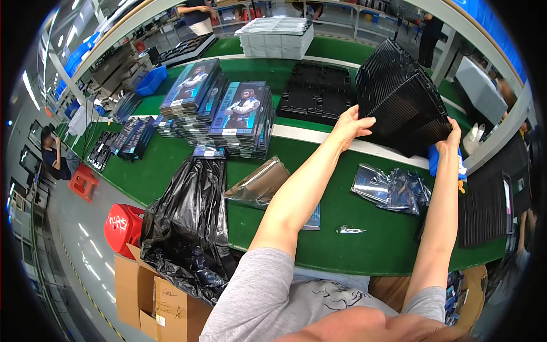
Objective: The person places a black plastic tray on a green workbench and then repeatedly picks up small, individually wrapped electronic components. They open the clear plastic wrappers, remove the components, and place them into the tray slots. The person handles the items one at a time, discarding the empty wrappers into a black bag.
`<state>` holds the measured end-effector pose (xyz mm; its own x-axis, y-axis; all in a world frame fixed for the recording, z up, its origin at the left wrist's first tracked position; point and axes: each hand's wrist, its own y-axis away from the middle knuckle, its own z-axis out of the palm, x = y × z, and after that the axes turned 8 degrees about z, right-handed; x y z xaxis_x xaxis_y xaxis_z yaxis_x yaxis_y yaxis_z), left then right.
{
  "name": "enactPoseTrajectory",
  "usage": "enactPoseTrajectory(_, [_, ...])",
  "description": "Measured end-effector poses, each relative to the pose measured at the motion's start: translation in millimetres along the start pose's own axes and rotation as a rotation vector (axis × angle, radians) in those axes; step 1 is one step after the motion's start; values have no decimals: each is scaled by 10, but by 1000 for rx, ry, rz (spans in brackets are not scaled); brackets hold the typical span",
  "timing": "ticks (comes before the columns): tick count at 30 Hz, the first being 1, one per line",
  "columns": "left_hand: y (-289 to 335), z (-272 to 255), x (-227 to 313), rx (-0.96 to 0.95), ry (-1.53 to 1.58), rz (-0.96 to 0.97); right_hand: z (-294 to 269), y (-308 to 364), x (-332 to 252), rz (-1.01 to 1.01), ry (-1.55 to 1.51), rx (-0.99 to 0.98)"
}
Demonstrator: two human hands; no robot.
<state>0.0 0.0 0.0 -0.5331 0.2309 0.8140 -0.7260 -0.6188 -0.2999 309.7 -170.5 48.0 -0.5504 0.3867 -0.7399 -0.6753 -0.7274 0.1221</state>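
Note:
A thick stack of thin black plastic trays (399, 97) is lifted and tilted above the green work table (319, 251), at the right. My left hand (352, 128) grips its lower left edge, thumb on the near side. On the lower right corner my right hand (450, 135) is closed, its fingers partly hidden behind the stack. Under my arms lie crumpled clear-and-dark plastic packets (393, 189) and a small shiny clear piece (350, 229). Beside my left forearm rests a brown item in clear wrap (262, 181).
Piles of shrink-wrapped printed boxes (239, 117) stand left of centre, with black trays (316, 91) beyond. A black plastic bag (191, 216) hangs over the front edge above a cardboard box (165, 296). More black trays (484, 211) are stacked at right. A white stack (273, 43) stands far back.

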Motion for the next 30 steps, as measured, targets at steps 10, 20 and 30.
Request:
enactPoseTrajectory(10, [89, 10, -82, 182, -98, 22, 194, 58, 123, -39, 48, 24])
enactPoseTrajectory(20, [19, -22, -154, 193, -278, 60, 117, -2, 121, -70, 9, 62])
enactPoseTrajectory(30, [-7, 88, 42, 153, -341, 99, 93, 110, 128, -56, -21, -45])
